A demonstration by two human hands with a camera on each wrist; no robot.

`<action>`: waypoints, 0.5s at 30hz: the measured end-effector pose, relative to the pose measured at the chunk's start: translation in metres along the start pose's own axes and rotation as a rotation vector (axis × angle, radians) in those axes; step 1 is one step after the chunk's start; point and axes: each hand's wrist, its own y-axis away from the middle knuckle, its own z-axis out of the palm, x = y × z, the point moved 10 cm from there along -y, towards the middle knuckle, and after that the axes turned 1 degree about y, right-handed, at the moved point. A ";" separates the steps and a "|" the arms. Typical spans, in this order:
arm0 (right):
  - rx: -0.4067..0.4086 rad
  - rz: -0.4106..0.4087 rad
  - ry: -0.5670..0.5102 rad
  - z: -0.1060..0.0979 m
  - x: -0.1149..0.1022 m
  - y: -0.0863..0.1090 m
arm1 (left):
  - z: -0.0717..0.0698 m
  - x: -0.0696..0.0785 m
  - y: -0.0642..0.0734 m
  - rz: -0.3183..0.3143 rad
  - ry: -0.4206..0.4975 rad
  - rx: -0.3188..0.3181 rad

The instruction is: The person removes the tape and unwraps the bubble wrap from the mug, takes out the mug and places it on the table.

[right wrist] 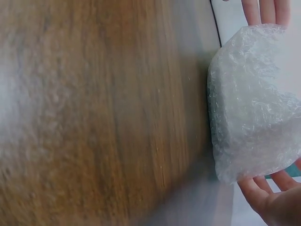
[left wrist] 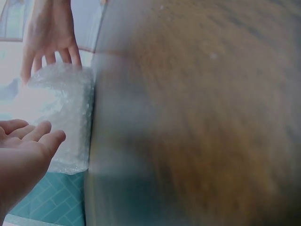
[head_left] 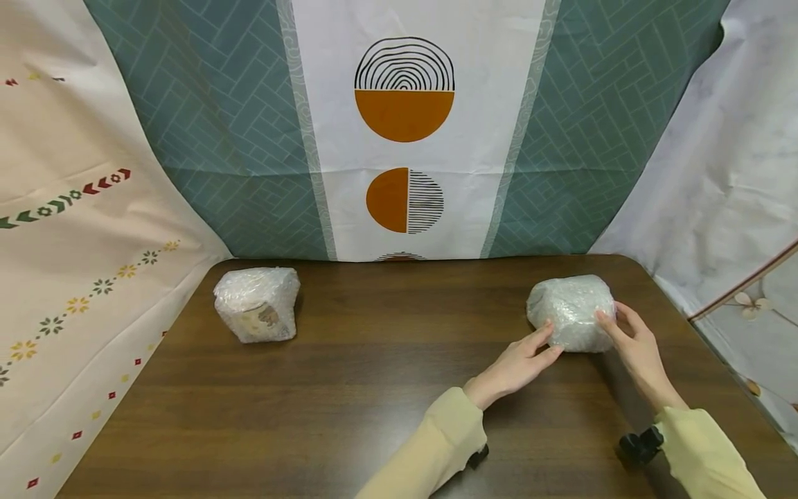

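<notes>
A bubble-wrapped package point(head_left: 576, 312) sits at the right rear of the brown table, with a hand at either side of it. At its left side is the left hand point(head_left: 514, 364), fingers extended and tips at the wrap. The right hand point(head_left: 639, 353) has its fingertips against the right side, thumb toward the front. In the left wrist view, the right hand point(left wrist: 51, 33) shows nearly straight fingers behind the package point(left wrist: 70, 113). Fingertips of both hands meet opposite ends of the package point(right wrist: 254, 103) in the right wrist view. What the wrap encloses cannot be made out.
Another bubble-wrapped package point(head_left: 258, 305), with a printed patch showing through, stands at the table's left rear. The brown table point(head_left: 374, 388) ends at a patterned cloth point(head_left: 405, 208) behind. More cloth hangs along both sides. A black wrist camera point(head_left: 641, 445) sits by the right sleeve.
</notes>
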 end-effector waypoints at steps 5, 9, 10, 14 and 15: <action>-0.009 -0.005 -0.004 0.004 -0.002 0.001 | -0.004 -0.001 0.002 -0.003 -0.034 -0.001; -0.016 -0.006 -0.001 0.007 -0.005 0.002 | -0.007 0.000 0.005 0.002 -0.051 -0.003; -0.016 -0.007 -0.001 0.007 -0.005 0.003 | -0.008 0.000 0.006 0.005 -0.056 -0.005; -0.015 -0.014 -0.010 0.010 -0.008 0.004 | -0.011 0.002 0.009 0.022 -0.065 -0.008; -0.018 -0.016 -0.015 0.011 -0.008 0.004 | -0.012 0.003 0.010 0.024 -0.068 -0.007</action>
